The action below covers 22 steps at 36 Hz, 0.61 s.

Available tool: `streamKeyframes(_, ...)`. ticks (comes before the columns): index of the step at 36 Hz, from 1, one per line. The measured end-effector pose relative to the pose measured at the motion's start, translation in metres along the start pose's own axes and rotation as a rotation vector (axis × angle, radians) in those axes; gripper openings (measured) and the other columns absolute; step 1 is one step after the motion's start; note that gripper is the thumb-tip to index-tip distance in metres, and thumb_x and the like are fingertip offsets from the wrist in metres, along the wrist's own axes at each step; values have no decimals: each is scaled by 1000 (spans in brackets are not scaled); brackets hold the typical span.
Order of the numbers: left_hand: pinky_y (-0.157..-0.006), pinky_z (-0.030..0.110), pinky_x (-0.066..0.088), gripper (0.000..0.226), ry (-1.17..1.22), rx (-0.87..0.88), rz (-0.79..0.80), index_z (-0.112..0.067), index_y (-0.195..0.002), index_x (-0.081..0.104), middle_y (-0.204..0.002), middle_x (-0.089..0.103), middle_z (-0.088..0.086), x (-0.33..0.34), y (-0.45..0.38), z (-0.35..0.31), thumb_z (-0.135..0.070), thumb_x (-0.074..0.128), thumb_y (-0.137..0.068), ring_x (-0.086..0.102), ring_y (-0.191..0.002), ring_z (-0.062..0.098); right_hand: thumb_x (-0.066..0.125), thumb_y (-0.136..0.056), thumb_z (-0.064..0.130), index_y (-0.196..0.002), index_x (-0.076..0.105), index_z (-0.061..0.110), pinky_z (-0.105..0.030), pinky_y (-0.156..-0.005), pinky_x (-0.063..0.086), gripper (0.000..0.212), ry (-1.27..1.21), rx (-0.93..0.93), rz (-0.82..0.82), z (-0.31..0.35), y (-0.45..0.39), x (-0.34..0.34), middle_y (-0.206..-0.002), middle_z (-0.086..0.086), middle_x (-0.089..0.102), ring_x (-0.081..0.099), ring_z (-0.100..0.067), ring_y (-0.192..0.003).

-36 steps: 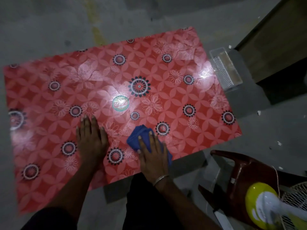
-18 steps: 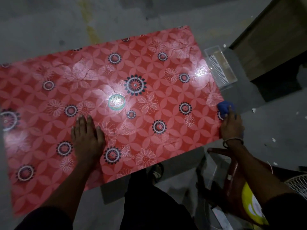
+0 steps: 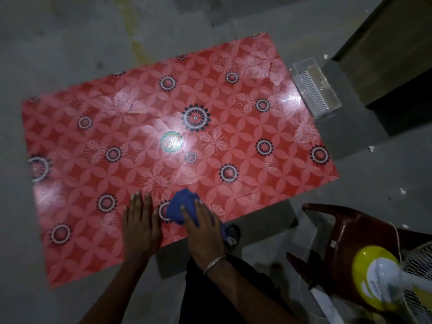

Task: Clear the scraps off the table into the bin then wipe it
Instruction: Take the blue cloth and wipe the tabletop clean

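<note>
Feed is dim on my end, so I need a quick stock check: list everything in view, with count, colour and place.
table: one, red floral cover, centre of view
cloth: one, blue, near edge of the table, under the right hand
clear bin: one, transparent, on the floor at the table's far right corner
scraps: a few, white, on the grey floor right of the table
chair: one, dark red, lower right
fan: one, yellow and white, lower right corner
left hand: one, flat on the table beside the cloth
right hand: one, fingers straight, pressing on the cloth; metal bangle on the wrist
</note>
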<state>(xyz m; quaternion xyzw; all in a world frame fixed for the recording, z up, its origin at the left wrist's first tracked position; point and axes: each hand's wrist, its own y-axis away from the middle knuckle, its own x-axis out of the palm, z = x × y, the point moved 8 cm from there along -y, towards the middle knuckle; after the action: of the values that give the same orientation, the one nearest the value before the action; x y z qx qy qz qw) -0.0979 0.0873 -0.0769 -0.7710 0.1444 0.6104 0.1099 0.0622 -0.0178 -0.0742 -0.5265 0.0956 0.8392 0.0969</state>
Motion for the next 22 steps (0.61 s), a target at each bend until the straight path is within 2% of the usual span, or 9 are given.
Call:
streamKeyframes(2,-128,58,30,58,-6,-22,-14,-4,-161,42,-170,36,23,0,3,0,-30,39,-110,39,-156,40,53,-102,33,-162,26,37,-55,-117,35,66,-11,19,31,4,5,7,-172,-9,19,18,-28,-159)
streamKeyframes(4,-128,57,29,58,-9,-18,-27,-5,-162,42,-169,37,23,-1,2,-2,-30,39,-110,39,-157,40,40,-108,48,-163,19,40,-55,-121,24,59,-15,30,70,-9,6,5,-174,-3,9,8,-24,-161)
streamKeyframes(6,-128,56,28,58,-8,-10,-41,-5,-162,41,-169,37,23,-2,0,-4,-29,40,-110,39,-157,40,33,-108,56,-163,16,43,-55,-123,17,60,17,66,81,-44,2,-4,-175,0,7,5,-23,-162)
streamKeyframes(9,-129,56,26,59,6,-30,-35,-6,-163,39,-169,37,23,-4,5,-6,-31,38,-110,37,-158,39,35,-107,57,-164,16,40,-57,-126,13,63,108,183,25,-117,-1,-29,-174,-3,9,6,-26,-162)
streamKeyframes(11,-129,56,26,60,14,-42,-21,-7,-164,39,-170,37,21,-5,5,-6,-32,38,-110,36,-159,38,27,-108,56,-165,12,36,-57,-126,15,62,190,269,-2,-169,-5,-51,-174,-7,8,6,-27,-161)
streamKeyframes(13,-130,56,26,61,23,-55,-1,-8,-164,39,-170,36,21,-6,3,-5,-33,38,-109,35,-159,37,21,-109,52,-165,18,32,-57,-123,25,60,224,380,-66,-219,-8,-79,-173,-10,15,16,-30,-160)
streamKeyframes(15,-130,56,25,61,25,-64,7,-8,-164,39,-171,36,20,-8,3,-7,-34,38,-109,34,-159,36,21,-110,50,-164,25,27,-55,-120,30,59,202,495,-118,-265,-10,-103,-171,-11,21,23,-31,-158)
streamKeyframes(18,-130,55,26,61,16,-67,2,-8,-164,39,-170,37,20,-9,3,-8,-34,38,-109,35,-159,36,25,-112,47,-162,33,23,-55,-117,35,56,184,557,-216,-317,-15,-133,-167,-15,32,33,-34,-153)
streamKeyframes(22,-132,55,23,62,23,-80,20,-10,-165,37,-171,35,19,-9,4,-8,-36,36,-109,32,-161,35,27,-112,48,-160,37,20,-56,-118,34,56,144,640,-318,-363,-21,-157,-162,-22,38,39,-42,-148)
